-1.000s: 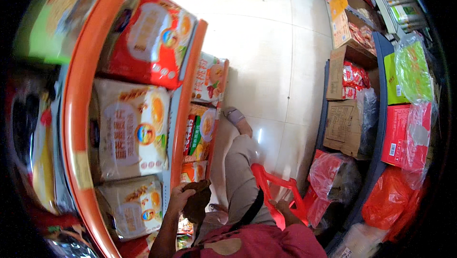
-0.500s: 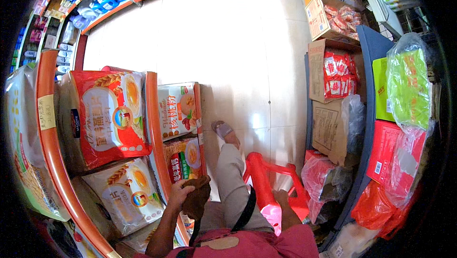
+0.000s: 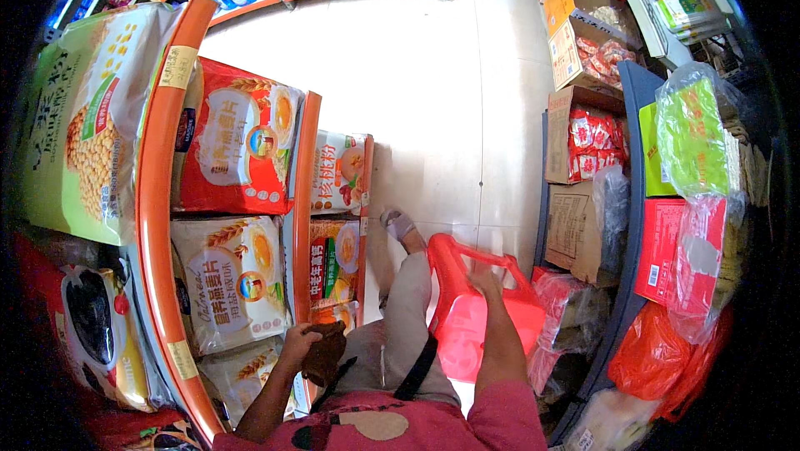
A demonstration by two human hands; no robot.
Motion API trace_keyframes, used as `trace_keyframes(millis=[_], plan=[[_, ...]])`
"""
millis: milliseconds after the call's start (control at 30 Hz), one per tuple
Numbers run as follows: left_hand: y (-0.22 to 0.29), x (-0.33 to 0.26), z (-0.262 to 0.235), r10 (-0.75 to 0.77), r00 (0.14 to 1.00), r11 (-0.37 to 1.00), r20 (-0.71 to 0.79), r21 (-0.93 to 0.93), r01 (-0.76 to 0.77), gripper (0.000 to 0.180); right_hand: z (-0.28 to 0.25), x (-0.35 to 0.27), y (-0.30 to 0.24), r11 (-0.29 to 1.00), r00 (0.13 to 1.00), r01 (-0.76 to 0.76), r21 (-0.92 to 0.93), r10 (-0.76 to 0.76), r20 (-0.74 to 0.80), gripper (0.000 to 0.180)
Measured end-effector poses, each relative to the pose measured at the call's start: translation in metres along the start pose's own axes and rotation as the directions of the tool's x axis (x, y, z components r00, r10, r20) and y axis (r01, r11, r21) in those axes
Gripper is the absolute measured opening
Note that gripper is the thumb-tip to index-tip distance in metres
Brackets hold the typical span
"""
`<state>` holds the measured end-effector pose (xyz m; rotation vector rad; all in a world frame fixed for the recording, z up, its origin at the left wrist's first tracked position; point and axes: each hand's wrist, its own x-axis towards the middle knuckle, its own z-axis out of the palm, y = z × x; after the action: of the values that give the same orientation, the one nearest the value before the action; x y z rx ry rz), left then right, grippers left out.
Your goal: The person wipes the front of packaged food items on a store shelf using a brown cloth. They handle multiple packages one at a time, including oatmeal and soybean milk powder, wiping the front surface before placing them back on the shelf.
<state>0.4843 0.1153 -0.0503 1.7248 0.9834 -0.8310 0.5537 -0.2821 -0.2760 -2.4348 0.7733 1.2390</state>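
Brown cloth (image 3: 323, 355) clenched in L fingers (image 3: 298, 341); R fingers (image 3: 486, 282) prob. on red basket (image 3: 467, 318) rim.

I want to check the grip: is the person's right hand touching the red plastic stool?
Touching. The head view shows the right hand resting on the top edge of the red plastic stool, with no gap visible.

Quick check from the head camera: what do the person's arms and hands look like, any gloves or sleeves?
Both hands are bare, no gloves, rings or watch visible. The left hand and right hand come off bare forearms. Short pinkish-red sleeves cover only the upper arms, part of a top with a dark rounded print. A black strap crosses the lap.
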Motion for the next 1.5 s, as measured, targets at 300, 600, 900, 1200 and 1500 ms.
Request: trace_keyframes(millis=[300,600,900,1200,1500], plan=[[-0.028,0.029,0.007,-0.026,0.999,0.998,0.024,-0.060,0.028,0.028,-0.118,0.002,-0.076,1.000,0.996,0.000,-0.010,0.001,0.093,0.084],[0.011,0.057,0.019,0.076,0.992,0.972,0.098,-0.229,-0.051,0.032,-0.179,0.063,-0.131,0.979,0.977,0.201,0.032,-0.198,-0.081,0.084],[0.051,0.049,0.021,0.103,0.993,0.994,-0.062,-0.041,-0.106,0.031,-0.170,0.008,-0.098,0.844,0.936,0.322,-0.428,-0.350,0.014,0.124],[0.044,0.071,0.059,0.111,0.962,0.929,-0.250,-0.317,-0.189,0.034,-0.159,0.064,-0.087,0.780,0.983,0.185,-0.598,-0.137,0.126,0.127],[0.060,0.088,0.080,0.251,0.806,0.750,-0.536,-0.419,-0.512,0.039,-0.094,0.073,-0.157,0.662,0.902,0.407,-0.630,-0.398,0.164,0.096]])
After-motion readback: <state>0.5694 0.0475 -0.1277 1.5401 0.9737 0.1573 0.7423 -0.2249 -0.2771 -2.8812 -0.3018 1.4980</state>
